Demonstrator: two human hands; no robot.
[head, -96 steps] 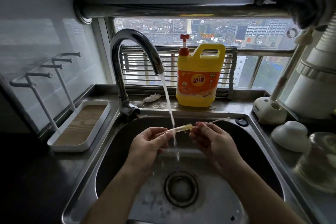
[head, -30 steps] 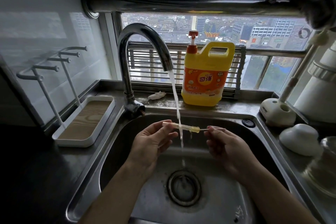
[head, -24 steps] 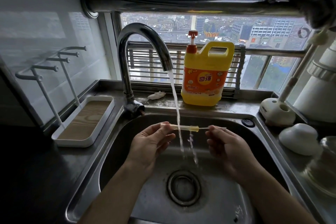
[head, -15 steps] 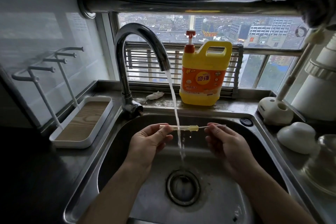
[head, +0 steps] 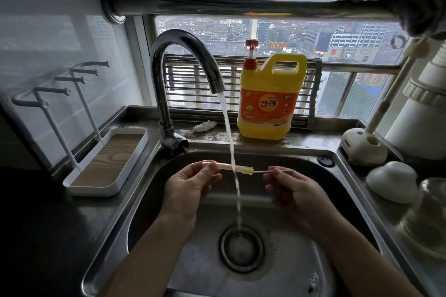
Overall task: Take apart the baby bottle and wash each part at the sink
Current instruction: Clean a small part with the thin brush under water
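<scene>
Over the steel sink, set into the worktop below the window, a curved tap at the back left rim pours a stream of water down toward the drain. A yellow detergent jug stands on the ledge behind the back rim, and a white tray with upright pegs sits on the worktop just left of the basin. Both hands are held apart above the basin. The left hand pinches the left end of a yellowish straw tube, which lies level across the stream. The right hand pinches a thin white stem sticking out of the tube's right end.
</scene>
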